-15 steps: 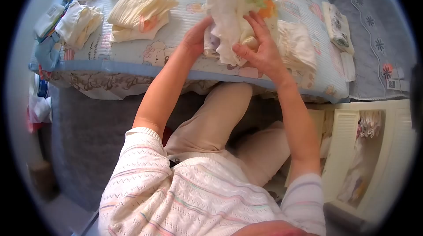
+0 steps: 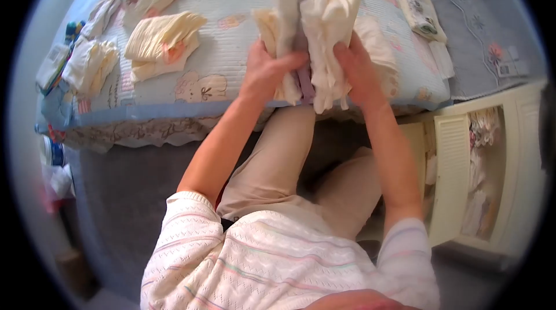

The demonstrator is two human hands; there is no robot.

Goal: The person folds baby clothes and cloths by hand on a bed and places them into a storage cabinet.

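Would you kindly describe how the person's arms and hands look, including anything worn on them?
The short sleeves are white openwork knit with pastel stripes. Below them the forearms are bare, with no watch visible, and the left hand and right hand are ungloved.

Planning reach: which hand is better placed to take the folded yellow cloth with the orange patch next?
Left hand, likely: nearer the folded yellow cloth. The right hand sits beyond the white and lilac fabric bundle. Both hold it, so neither is free.
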